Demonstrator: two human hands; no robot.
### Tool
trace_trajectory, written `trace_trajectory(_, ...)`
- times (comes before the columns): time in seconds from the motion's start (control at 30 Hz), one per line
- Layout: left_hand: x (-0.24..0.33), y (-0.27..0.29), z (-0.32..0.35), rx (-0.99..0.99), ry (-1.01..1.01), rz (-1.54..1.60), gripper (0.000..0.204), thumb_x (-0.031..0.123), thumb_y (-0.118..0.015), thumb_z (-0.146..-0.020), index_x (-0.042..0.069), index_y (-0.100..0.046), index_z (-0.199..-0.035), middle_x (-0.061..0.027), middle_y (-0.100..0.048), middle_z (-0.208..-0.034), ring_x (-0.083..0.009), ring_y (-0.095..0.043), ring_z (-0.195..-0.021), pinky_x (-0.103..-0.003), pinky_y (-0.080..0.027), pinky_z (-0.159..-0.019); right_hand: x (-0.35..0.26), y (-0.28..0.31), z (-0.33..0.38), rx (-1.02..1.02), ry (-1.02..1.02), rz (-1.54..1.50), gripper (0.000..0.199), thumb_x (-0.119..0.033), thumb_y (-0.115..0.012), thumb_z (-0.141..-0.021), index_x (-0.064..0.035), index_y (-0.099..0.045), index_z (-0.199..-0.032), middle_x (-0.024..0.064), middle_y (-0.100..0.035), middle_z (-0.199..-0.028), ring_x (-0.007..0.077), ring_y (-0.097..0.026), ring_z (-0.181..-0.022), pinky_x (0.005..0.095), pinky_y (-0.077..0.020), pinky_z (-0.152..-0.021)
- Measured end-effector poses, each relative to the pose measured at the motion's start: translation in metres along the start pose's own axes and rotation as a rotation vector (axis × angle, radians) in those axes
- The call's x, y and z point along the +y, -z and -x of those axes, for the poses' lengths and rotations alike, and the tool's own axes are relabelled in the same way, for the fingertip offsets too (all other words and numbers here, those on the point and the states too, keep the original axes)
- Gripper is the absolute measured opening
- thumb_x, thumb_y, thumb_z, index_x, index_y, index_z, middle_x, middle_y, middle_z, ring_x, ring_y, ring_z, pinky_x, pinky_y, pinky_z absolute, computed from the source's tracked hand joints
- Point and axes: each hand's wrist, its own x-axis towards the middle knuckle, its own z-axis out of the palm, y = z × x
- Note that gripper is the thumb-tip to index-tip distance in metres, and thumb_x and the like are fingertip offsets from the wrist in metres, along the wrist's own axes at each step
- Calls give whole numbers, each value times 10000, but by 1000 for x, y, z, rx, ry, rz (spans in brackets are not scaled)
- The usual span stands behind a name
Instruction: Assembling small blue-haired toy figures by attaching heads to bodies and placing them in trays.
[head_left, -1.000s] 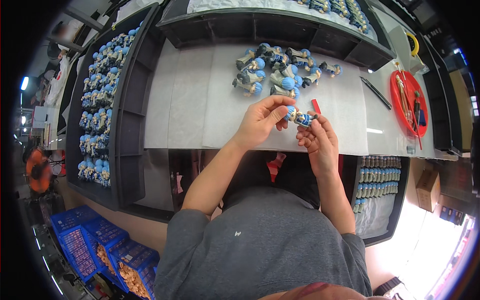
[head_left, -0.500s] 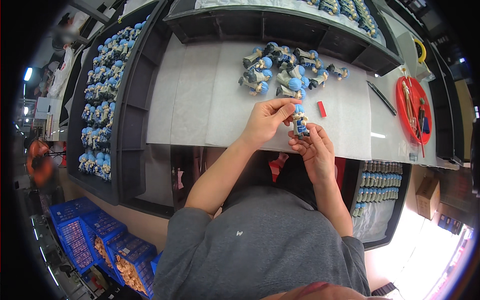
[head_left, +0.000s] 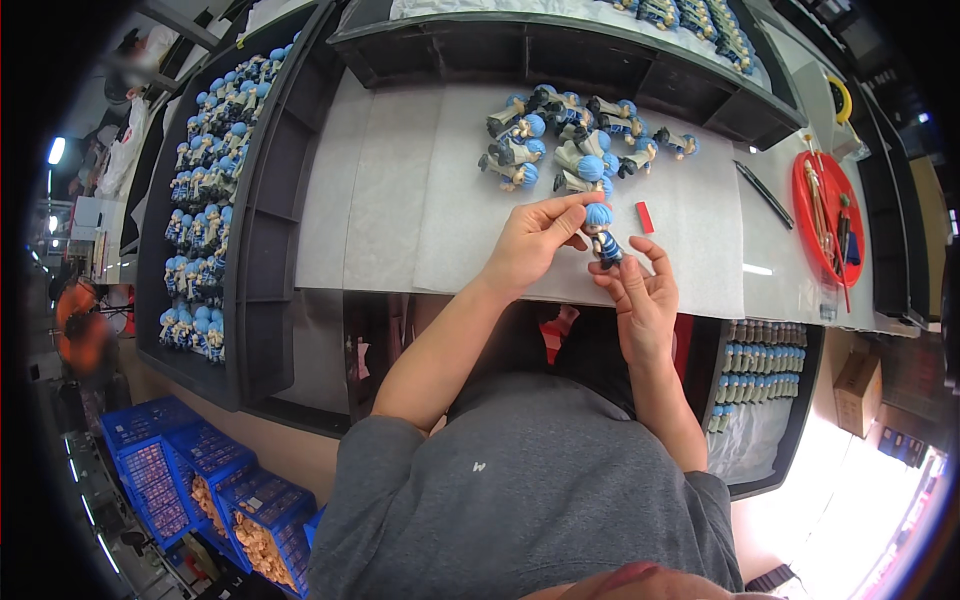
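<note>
the blue-haired figurine (head_left: 603,243), which i watch from a distance, is held over the near part of the white sheet (head_left: 470,240), a little tilted, with its head toward the far side. the left hand (head_left: 532,245) is clamped on this head, between thumb and fingers. the right hand (head_left: 645,300) is at the feet, its thumb and index finger apart; whether it also grips them, i cannot tell. a small red block (head_left: 644,217) lies near, to the right. beyond the hands i see a pile of similar figurines (head_left: 590,168), and farther right a red tray (head_left: 843,182) with thin tools.
</note>
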Motion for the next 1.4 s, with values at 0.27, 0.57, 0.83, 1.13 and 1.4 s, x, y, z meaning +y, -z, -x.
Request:
trace_trajectory(0.27,-7,-5,9,-81,52,36,375,283,-486,-911,22,-529,-1177,-41,-593,-1011,-122,-568,-889,-262,-479,-725,10,0,-9,62,695,487,496,123,-664,-685,24,-433,-1113,127,-516,-1074,188,-524,-1002,321,-508,-821)
trace_trajectory(0.57,-10,-3,8,-35,16,-11,340,161,-516,-896,20,-502,-1205,-54,-581,-1083,-131,-572,-927,-289,-494,-797,12,7,-9,45,783,629,470,128,-668,-676,40,-481,-1098,135,-517,-1075,198,-552,-967,304,-521,-786)
trace_trajectory(0.83,-6,-3,4,1,12,-7,319,150,-541,-883,49,-528,-1186,-9,-606,-975,-53,-548,-763,-203,-449,-624,-5,-2,5,-38,-19,12,325,-213,-532,-891,34,-480,-1096,150,-602,-902,169,-632,-748,225,-512,-640)
trace_trajectory(1.13,-8,-7,1,76,59,-3,261,160,-560,-875,44,-576,-1107,23,-582,-813,-37,-484,-656,-186,-396,-580,-4,3,2,-53,-131,-42,372,-323,-441,-927,9,-482,-1090,138,-618,-899,141,-640,-711,177,-455,-529)
trace_trajectory(1.4,-8,-4,2,83,63,-7,249,156,-563,-872,44,-586,-1094,24,-565,-775,-44,-461,-647,-191,-380,-576,-5,-3,2,-16,-134,-43,380,-319,-439,-929,14,-480,-1107,116,-616,-882,138,-639,-715,188,-470,-566)
